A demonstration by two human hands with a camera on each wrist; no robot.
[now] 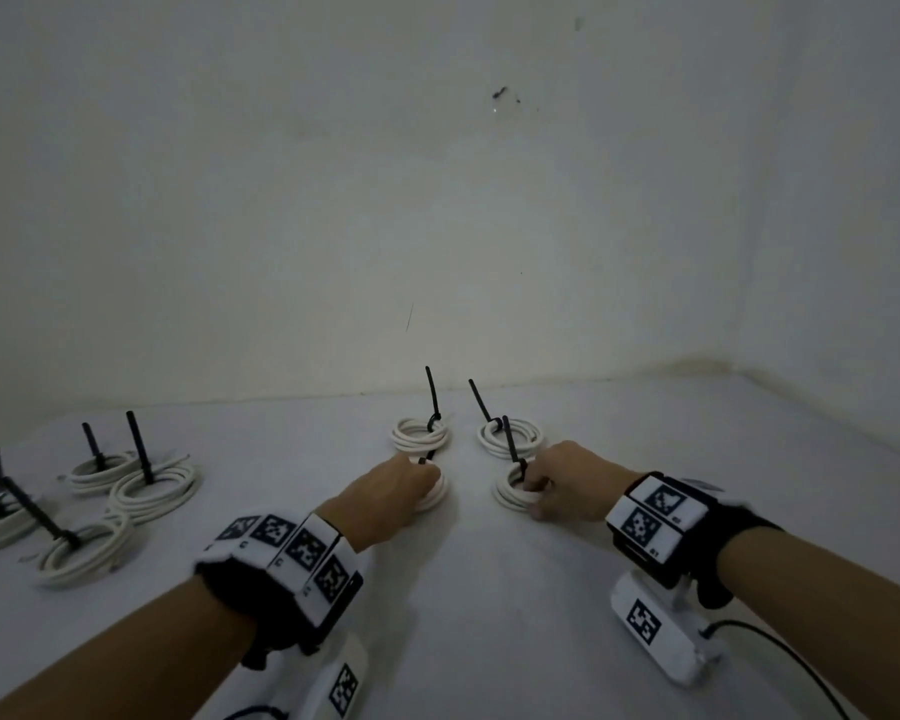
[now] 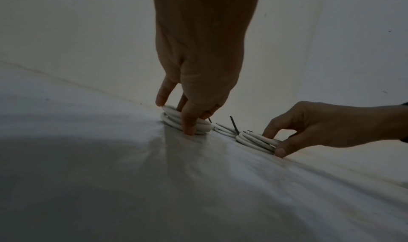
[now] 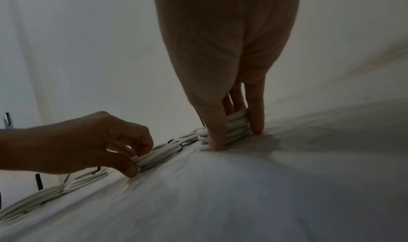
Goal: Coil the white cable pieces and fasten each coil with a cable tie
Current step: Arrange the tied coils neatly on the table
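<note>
Two small white cable coils lie side by side on the white table [image 1: 489,589]. My left hand [image 1: 411,485] grips the left coil [image 1: 437,496] from above, thumb on the near side and fingers on the far side [image 2: 187,123]. My right hand [image 1: 546,485] pinches the right coil [image 1: 510,493] the same way [image 3: 236,125]. A black cable tie [image 1: 513,446] stands up from the right coil. Another tie's tail [image 1: 430,456] shows at my left knuckles. Much of the left coil is hidden under the hand.
Two more tied coils [image 1: 419,433] [image 1: 510,436] lie just behind the held ones, near the wall. Several tied coils [image 1: 154,488] with upright black tie tails sit at the table's left. The wall's corner closes in at the right.
</note>
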